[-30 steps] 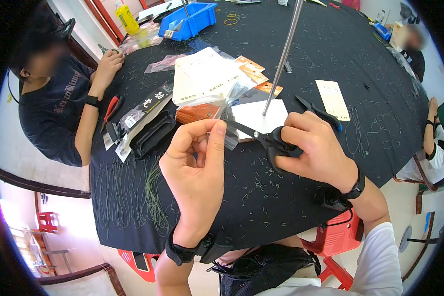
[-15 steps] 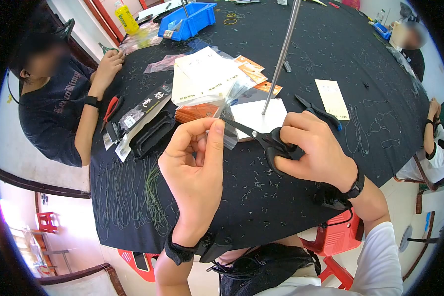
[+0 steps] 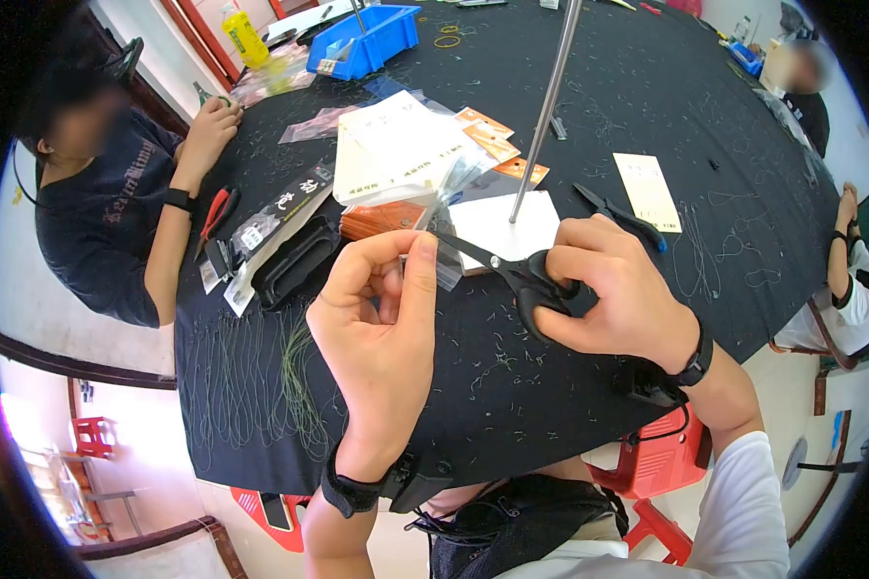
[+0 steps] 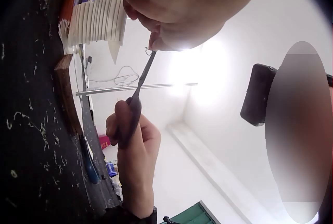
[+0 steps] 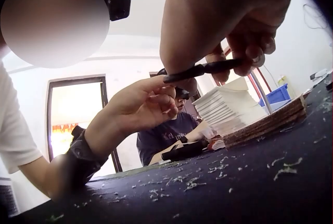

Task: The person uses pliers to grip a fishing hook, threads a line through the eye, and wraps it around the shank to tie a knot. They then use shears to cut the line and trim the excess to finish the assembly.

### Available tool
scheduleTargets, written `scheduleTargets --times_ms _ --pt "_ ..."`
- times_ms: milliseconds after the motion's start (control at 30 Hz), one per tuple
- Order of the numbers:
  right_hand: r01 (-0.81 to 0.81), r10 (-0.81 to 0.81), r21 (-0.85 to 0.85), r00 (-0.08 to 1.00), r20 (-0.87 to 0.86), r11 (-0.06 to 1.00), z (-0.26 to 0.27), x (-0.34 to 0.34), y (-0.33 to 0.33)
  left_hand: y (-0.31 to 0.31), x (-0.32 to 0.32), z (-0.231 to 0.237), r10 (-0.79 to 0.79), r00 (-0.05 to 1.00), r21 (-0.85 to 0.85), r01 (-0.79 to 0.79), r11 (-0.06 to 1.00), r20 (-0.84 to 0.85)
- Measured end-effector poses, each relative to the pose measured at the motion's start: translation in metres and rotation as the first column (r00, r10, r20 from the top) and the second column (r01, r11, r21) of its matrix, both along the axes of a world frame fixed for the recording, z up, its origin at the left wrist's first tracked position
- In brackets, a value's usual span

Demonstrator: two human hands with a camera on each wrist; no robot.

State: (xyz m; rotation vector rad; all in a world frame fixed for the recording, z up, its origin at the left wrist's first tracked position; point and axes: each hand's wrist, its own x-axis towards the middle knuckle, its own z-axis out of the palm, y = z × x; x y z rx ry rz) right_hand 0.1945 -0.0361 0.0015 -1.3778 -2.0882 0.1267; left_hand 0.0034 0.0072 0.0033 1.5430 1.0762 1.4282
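My left hand [image 3: 377,338] is raised over the table, thumb and forefinger pinching something tiny. In the left wrist view a small curved piece like a hook [image 4: 149,51] shows at those fingertips. With its fingers through the handles, my right hand [image 3: 623,289] grips black scissors [image 3: 512,270]. The blade tips reach the left fingertips. Seen from the left wrist, the scissors [image 4: 138,91] point up to the pinched fingertips. Whether a line runs between the blades I cannot tell.
A metal rod [image 3: 548,116] rises from a white block [image 3: 492,227] behind the scissors. Stacked cards [image 3: 396,154], pliers [image 3: 628,220], a blue bin [image 3: 381,43] and green line bundles [image 3: 299,386] lie around. A person [image 3: 116,212] sits at the left.
Both hands hold nearly the same pose. The whole head view has shifted very slightly to the left.
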Motion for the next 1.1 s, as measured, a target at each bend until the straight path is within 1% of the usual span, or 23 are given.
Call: scheduleTargets --times_ms 267,367,433,567,667,733,767,833,867,933,967,1033,1100 --pt "-0.001 0.002 -0.02 1.0 0.013 1.0 0.003 -0.0007 -0.0006 -0.0006 0.0004 0.0 -0.002 1.0 -0.019 0.002 1.0 0.011" --pt "-0.018 0.018 -0.006 1.0 0.02 1.0 0.0018 0.0002 0.0 -0.0005 0.0005 -0.0003 -0.002 1.0 -0.019 0.002 1.0 0.009" --pt "-0.032 0.029 0.047 0.998 0.063 0.998 0.0013 0.001 0.0006 0.0001 0.0008 -0.001 0.005 1.0 -0.02 -0.005 1.0 0.016" --pt "-0.028 0.024 0.043 0.995 0.093 0.999 0.001 0.0028 0.0006 0.0007 0.001 -0.0003 -0.003 0.999 -0.027 0.004 1.0 0.032" --pt "-0.063 0.062 0.015 0.995 0.074 0.998 0.0013 0.0017 0.0011 0.0002 0.0008 0.002 -0.008 0.999 -0.064 0.011 0.998 0.043" --pt "-0.096 0.098 -0.041 0.995 0.025 0.994 0.0019 0.0011 0.0014 0.0013 0.0013 0.0017 -0.056 0.984 -0.108 0.075 0.991 0.167" --pt "-0.097 0.098 -0.041 0.995 0.024 0.994 0.0018 0.0007 0.0017 0.0008 0.0013 0.0029 -0.055 0.985 -0.108 0.074 0.991 0.166" --pt "-0.143 0.14 -0.07 0.989 -0.039 0.987 0.0005 0.0 0.002 -0.0008 0.0014 0.0058 -0.068 0.98 -0.127 0.093 0.988 0.189" --pt "-0.143 0.141 -0.071 0.989 -0.038 0.987 -0.0007 -0.0003 0.0021 -0.0003 0.0013 0.0045 -0.067 0.979 -0.127 0.093 0.988 0.191" --pt "-0.158 0.145 -0.119 0.983 -0.11 0.98 -0.0028 -0.0016 0.0021 0.0007 0.0007 0.0016 -0.085 0.967 -0.115 0.116 0.987 0.241" --pt "-0.162 0.149 -0.12 0.983 -0.111 0.979 -0.0022 -0.0024 0.0016 0.0002 -0.0002 0.0018 -0.082 0.967 -0.116 0.112 0.987 0.241" --pt "-0.061 0.059 -0.028 0.997 -0.054 0.998 -0.0003 -0.0027 0.001 -0.0006 -0.001 0.0033 -0.066 0.975 -0.123 0.094 0.988 0.212" --pt "-0.054 0.053 -0.02 0.998 -0.044 0.998 0.0003 -0.0029 0.0014 -0.0011 0.0004 0.0046 -0.053 0.98 -0.107 0.075 0.991 0.189"
